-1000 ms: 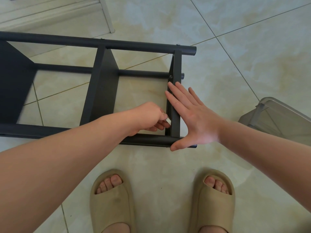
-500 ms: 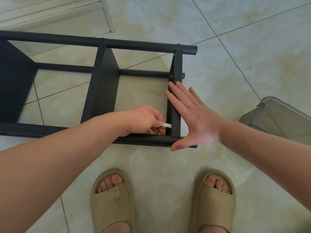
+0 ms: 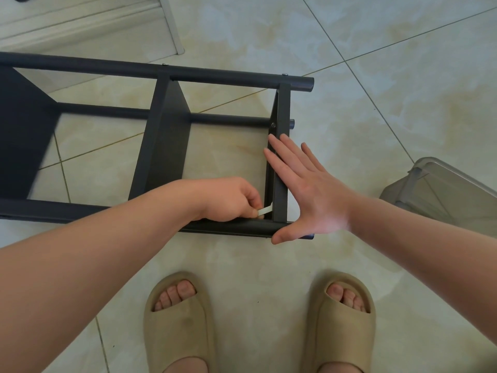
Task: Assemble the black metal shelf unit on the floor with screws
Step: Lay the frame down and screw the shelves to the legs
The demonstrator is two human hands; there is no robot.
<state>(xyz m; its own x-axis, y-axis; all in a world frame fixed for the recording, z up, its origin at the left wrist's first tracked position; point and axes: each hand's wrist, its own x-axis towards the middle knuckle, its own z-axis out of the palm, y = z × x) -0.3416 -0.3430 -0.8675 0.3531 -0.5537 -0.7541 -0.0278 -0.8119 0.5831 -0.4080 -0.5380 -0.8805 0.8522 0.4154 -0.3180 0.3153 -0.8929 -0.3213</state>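
Note:
The black metal shelf unit [image 3: 164, 146] lies on its side on the tiled floor, its tubes running left to right. My right hand [image 3: 309, 189] lies flat with straight fingers against the rightmost black panel [image 3: 281, 168], thumb under the near tube [image 3: 236, 227]. My left hand [image 3: 231, 199] grips a small white tool [image 3: 265, 210] whose tip reaches the panel's lower inner corner by the near tube. A screw head [image 3: 273, 125] shows higher on the same panel. The tool's tip is hidden behind the panel edge.
A clear plastic container [image 3: 446, 195] stands on the floor to the right of the shelf. A white frame or door edge [image 3: 172, 28] runs along the top left. My two feet in beige slides [image 3: 177, 319] stand just in front of the shelf.
My left hand has dropped lower toward the near tube, and the white tool now shows between its fingers. My right hand has stayed flat on the panel.

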